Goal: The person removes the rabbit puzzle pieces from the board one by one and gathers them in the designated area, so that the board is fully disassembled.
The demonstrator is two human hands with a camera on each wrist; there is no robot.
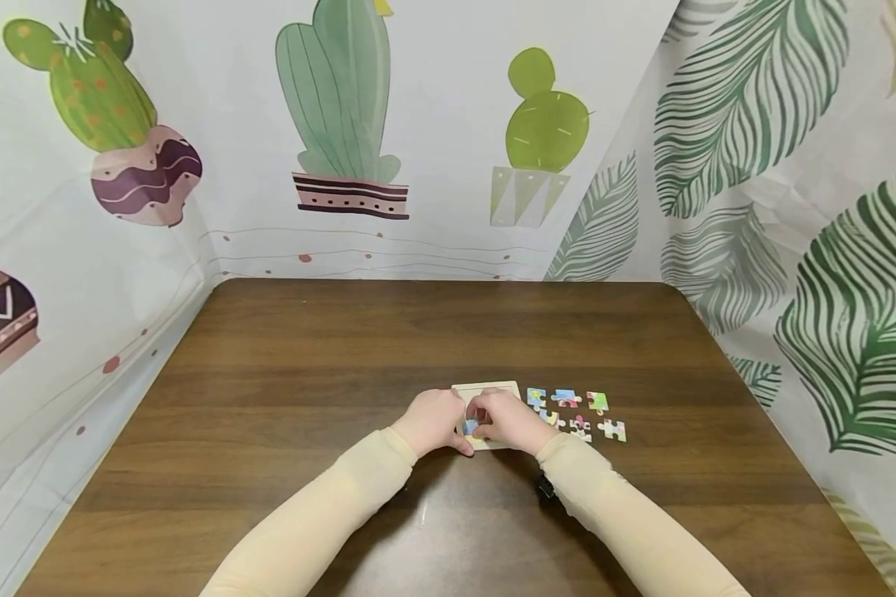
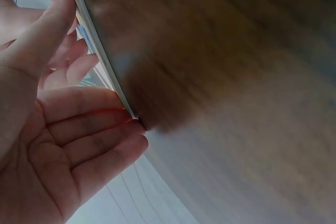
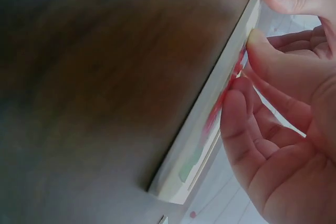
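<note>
A small pale jigsaw tray (image 1: 485, 386) lies on the table, with blue and yellow picture pieces (image 1: 470, 426) showing inside it between the hands. My left hand (image 1: 435, 419) grips the tray's left side, thumb at the near edge and fingers at the far edge. Over the tray, my right hand (image 1: 513, 421) bends down with its thumb and fingertips together on a puzzle piece. In the right wrist view those fingertips meet at a reddish piece (image 3: 214, 113) inside the tray rim (image 3: 170, 182). Much of the tray's inside is hidden by the hands.
Several loose jigsaw pieces (image 1: 598, 401) lie in two rough rows just right of the tray, close to my right hand. A small black object (image 1: 545, 487) shows at the right wrist. The brown wooden table (image 1: 306, 332) meets patterned cloth walls behind and at both sides.
</note>
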